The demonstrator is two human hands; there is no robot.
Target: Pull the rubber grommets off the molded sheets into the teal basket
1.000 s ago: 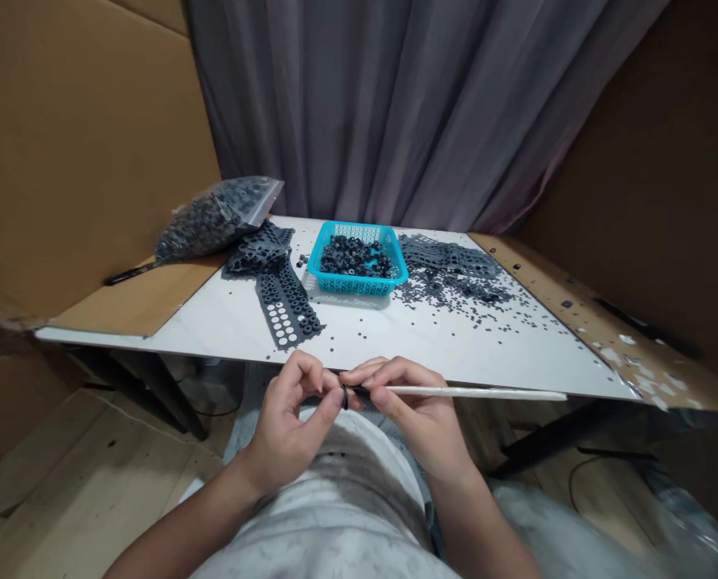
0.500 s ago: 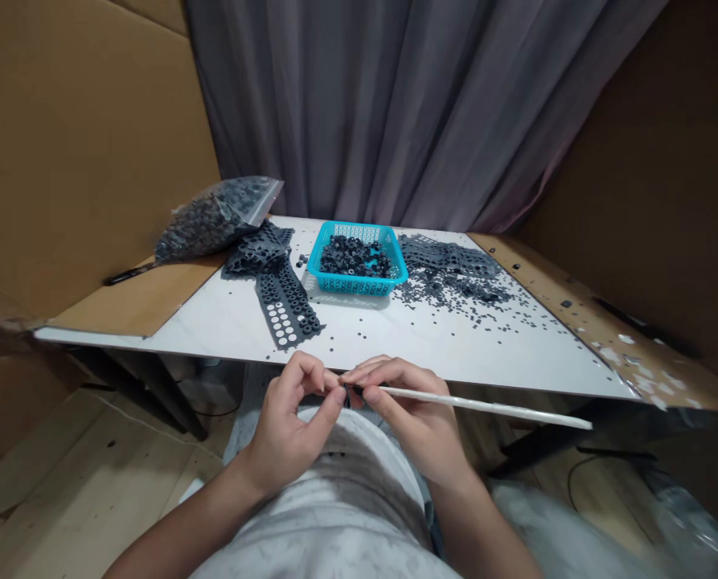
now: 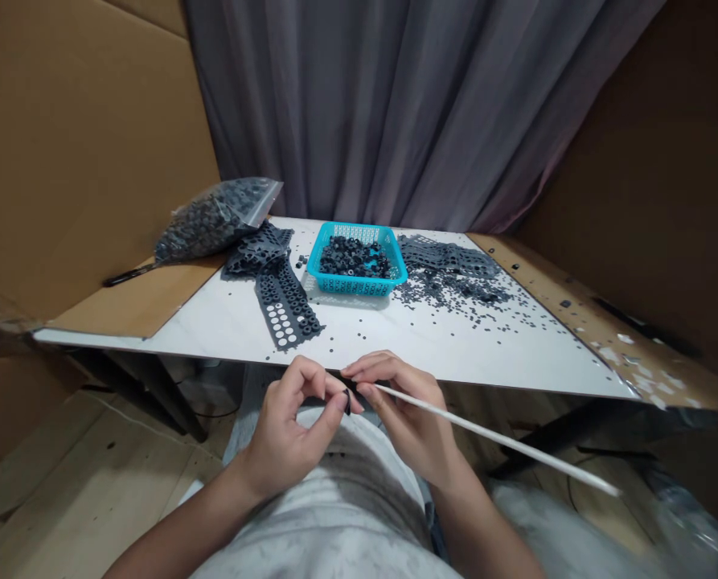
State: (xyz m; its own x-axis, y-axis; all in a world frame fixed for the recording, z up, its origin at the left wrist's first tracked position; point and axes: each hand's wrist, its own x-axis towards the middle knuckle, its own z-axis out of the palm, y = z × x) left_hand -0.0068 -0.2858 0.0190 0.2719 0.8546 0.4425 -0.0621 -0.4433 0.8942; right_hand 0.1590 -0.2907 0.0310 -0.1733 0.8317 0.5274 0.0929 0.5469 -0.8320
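Just in front of the table's near edge, my left hand [image 3: 301, 422] pinches a small black piece [image 3: 347, 401] between thumb and fingertips. It looks like the black rings on the table, but its exact shape is partly covered. My right hand [image 3: 410, 410] grips a thin white stick [image 3: 503, 438] near its left end, and the rest slants down to the right. Both hands' fingertips lie close together. Beyond them, a perforated black foam sheet [image 3: 286, 301] with rings in it and several round holes lies on the table.
A blue basket [image 3: 359, 285] holds many black rings. Behind left, a clear zip bag [image 3: 214, 217] is full of dark pieces. More punched black sheets [image 3: 449, 256] and scattered bits [image 3: 455, 287] cover the right side of the white table [image 3: 395, 342]. Cardboard walls [image 3: 81, 161] stand at both sides.
The white stick's far end has swung downward, so it slants more steeply. My right fingertips have drawn slightly away from the left ones, exposing more of the black piece.
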